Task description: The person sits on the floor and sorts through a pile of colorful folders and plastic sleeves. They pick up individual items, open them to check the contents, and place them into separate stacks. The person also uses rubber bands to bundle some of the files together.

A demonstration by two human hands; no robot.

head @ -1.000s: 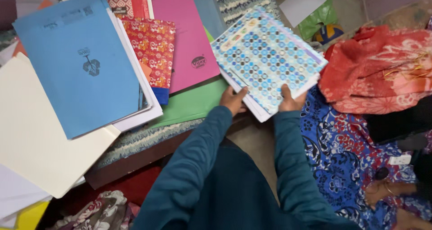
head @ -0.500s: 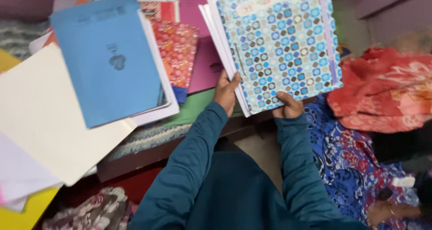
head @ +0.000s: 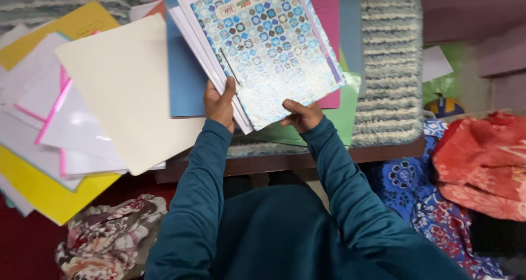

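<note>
Both of my hands hold one stack of folders point(head: 263, 44) topped by a cover with a blue and grey dot pattern. My left hand point(head: 220, 102) grips the stack's lower left edge, thumb on top. At the bottom edge my right hand point(head: 303, 114) pinches the stack. The stack hovers over a blue folder point(head: 186, 77), a pink folder point(head: 330, 17) and a green sheet point(head: 339, 116) lying on a striped mat point(head: 389, 66). My sleeves are teal.
A cream folder point(head: 126, 88) overlaps white sheets point(head: 66, 126) and yellow sheets point(head: 44, 187) at the left. A red cloth point(head: 482, 159) and blue patterned cloth point(head: 416, 192) lie at the right; a floral cloth point(head: 109, 236) sits at lower left. A brown edge point(head: 285, 160) borders the mat.
The patterned stack has swung left in both hands and now covers the blue folder. The view has shifted, so the red cloth sits farther right and more papers show at the left.
</note>
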